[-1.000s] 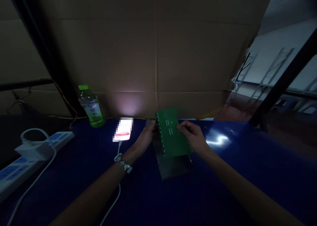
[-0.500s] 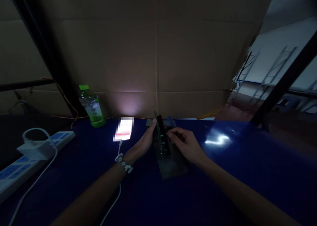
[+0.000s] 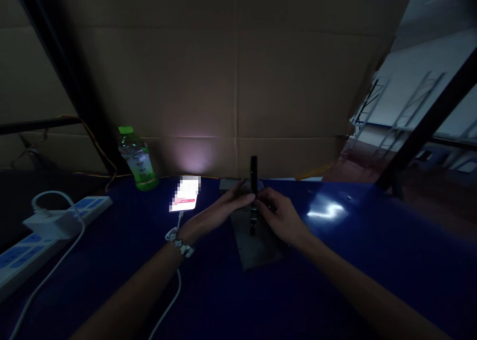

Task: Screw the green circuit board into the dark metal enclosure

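a thin dark piece (image 3: pixel 254 173) stands on edge, seen narrow side on, above a dark flat plate (image 3: pixel 259 254) in the middle of the table; whether its lower edge touches the plate i cannot tell. the left hand (image 3: pixel 221 208) comes in from the left and holds it, thumb laid across toward its near edge, the other fingers mostly hidden behind. the right hand (image 3: pixel 281 215) is drawn narrow, fingertips bunched at the piece's right side; whether they pinch it or merely press, the view does not show. to handle it well, i would let the left hand carry the steadying and leave the right fingertips free for fine work, keep the pressure light and even from both sides so it does not lean or twist, and stay near the edges rather than squeezing the faces. the light is dim, so tilting the piece a little could help in reading its details. beyond the left hand, a lit phone (image 3: pixel 184 196) lies on the blue table (image 3: pixel 335 285) with its white cable (image 3: pixel 179 285) running under the left forearm, worth keeping clear of the wrist bracelet (image 3: pixel 179 243).
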A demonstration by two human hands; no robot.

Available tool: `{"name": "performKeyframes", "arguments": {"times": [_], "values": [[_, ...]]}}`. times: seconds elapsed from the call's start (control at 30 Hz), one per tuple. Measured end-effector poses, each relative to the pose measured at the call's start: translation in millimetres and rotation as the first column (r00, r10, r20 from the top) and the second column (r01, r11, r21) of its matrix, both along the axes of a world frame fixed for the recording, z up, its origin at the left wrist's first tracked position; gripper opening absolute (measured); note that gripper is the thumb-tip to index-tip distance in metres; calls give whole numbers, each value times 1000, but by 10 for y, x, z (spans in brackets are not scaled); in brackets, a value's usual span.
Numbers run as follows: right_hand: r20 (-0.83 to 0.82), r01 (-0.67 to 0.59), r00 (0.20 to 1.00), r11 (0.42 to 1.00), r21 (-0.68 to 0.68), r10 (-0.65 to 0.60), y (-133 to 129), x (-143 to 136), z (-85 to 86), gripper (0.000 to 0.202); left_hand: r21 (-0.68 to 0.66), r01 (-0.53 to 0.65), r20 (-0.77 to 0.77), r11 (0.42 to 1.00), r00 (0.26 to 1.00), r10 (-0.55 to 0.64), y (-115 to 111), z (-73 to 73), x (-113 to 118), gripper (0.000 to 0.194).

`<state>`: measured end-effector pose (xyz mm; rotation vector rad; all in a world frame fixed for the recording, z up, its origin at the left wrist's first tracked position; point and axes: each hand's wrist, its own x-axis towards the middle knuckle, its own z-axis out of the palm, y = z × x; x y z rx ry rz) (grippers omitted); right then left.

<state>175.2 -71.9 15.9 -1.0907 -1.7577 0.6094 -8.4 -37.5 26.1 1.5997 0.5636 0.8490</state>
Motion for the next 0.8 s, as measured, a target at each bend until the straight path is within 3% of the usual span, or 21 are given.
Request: {"name": "performKeyframes", "arguments": {"times": [0.27, 0.47, 0.6, 0.8], "values": [[85, -27, 996, 990, 135, 15, 8, 58, 11, 10, -53, 96, -133, 994, 986, -102, -54, 73, -60, 59], [128, -103, 988, 979, 175, 81, -14, 27, 9, 22, 29, 133, -102, 991, 986, -129, 9, -52, -39, 81], [102, -144, 987, 971, 190, 126, -17, 20, 33, 27, 168, -9, -2, 986, 1000, 9, 2, -135, 9, 99], [-67, -197, 978, 980, 40, 199, 11, 48, -11, 28, 267, -151, 15, 952, 988, 153, -70, -52, 24, 113]]}}
